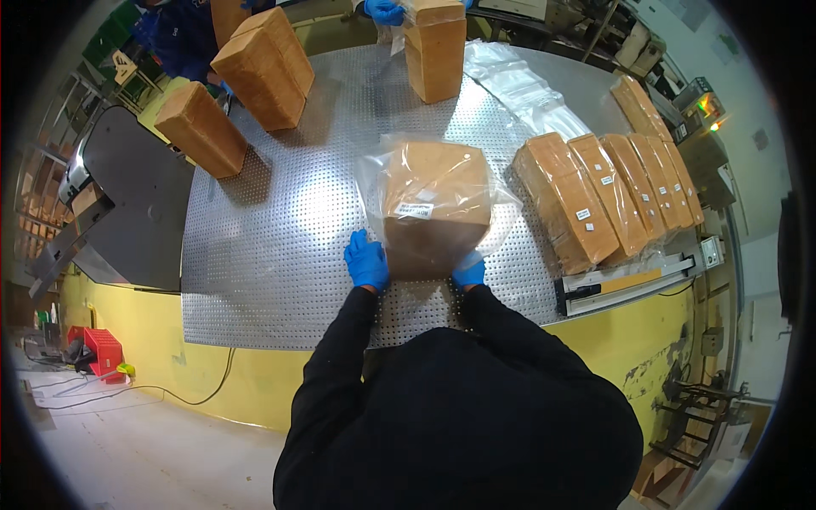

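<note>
A large brown block, like a loaf of bread (433, 183), stands on the perforated metal table in front of me, inside a clear plastic bag (371, 183) with a white label. My left hand (367, 262), in a blue glove, grips the near left side of the loaf low down. At the near right corner, my right hand (469, 270), also gloved in blue, holds the other side; its fingers are partly hidden by the loaf and bag. Loose plastic flares out on both sides of the loaf.
Several bagged, labelled loaves (568, 204) lean in a row at the right, beside a bar-shaped device (629, 285). Flat clear bags (523, 85) lie behind. Unbagged loaves (202, 129) stand at far left. Across the table, a co-worker's blue-gloved hand (385, 11) touches a bagged loaf (435, 55).
</note>
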Motion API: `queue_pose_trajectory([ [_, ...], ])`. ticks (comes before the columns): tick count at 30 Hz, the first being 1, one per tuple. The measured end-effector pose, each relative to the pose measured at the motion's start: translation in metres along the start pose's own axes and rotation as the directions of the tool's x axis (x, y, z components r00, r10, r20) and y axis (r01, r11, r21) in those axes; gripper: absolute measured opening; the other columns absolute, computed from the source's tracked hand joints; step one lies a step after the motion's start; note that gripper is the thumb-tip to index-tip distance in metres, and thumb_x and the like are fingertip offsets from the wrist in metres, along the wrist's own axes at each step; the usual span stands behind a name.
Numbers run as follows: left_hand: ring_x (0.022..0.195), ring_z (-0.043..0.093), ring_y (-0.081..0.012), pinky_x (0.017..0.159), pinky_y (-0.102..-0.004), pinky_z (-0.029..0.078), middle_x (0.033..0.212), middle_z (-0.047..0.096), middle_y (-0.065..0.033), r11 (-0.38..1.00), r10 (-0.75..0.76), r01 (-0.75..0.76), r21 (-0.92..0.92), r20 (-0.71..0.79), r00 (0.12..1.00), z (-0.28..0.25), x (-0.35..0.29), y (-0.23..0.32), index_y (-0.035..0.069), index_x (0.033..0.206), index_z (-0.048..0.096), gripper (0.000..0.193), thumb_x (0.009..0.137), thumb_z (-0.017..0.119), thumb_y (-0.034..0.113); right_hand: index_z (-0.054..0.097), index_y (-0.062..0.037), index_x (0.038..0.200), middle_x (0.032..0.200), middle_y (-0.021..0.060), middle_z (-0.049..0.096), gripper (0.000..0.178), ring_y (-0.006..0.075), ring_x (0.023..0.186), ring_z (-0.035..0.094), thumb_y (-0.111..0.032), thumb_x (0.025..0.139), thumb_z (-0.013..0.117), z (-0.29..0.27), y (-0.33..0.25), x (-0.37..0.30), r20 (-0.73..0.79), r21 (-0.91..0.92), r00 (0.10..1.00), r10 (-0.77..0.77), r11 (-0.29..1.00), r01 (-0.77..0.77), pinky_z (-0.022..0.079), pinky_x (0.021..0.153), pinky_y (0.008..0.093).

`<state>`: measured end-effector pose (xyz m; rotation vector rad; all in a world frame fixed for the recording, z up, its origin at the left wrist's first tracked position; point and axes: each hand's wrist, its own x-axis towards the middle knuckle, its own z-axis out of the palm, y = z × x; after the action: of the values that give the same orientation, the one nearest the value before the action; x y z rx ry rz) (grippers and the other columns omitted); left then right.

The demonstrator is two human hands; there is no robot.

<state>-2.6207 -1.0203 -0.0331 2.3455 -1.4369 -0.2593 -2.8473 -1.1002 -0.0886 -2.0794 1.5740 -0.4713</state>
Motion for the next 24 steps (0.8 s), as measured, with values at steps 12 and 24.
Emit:
queue_pose_trajectory([
  [12,0.134,0.024,-0.0225,0.11,-0.0364,0.022,0.146,0.024,-0.0125,0.306,0.097,-0.188,-0.933,-0.166,0.981,-0.094,-0.046,0.092,0.0,0.143,0.018,0.069,0.096,0.04,0.045,0.056,0.0004,0.106,0.1,0.0166,0.062,0.021,0.026,0.092,0.059,-0.003,0.086,0.048,-0.063,-0.057,-0.032,0.224,0.932,0.974,-0.024,0.296,-0.207,0.048,0.079,0.0374],
  [24,0.12,0.043,-0.0198,0.097,-0.0325,0.04,0.133,0.044,-0.0142,0.273,0.119,0.088,-0.958,0.124,0.985,-0.018,-0.036,0.021,-0.001,0.135,0.038,0.045,0.1,0.034,0.027,0.051,0.0012,0.113,0.108,0.0173,0.059,0.025,0.0255,0.099,0.056,-0.005,0.089,0.046,-0.068,-0.059,-0.027,0.281,0.88,0.949,-0.145,0.434,-0.194,0.046,0.084,0.0366],
])
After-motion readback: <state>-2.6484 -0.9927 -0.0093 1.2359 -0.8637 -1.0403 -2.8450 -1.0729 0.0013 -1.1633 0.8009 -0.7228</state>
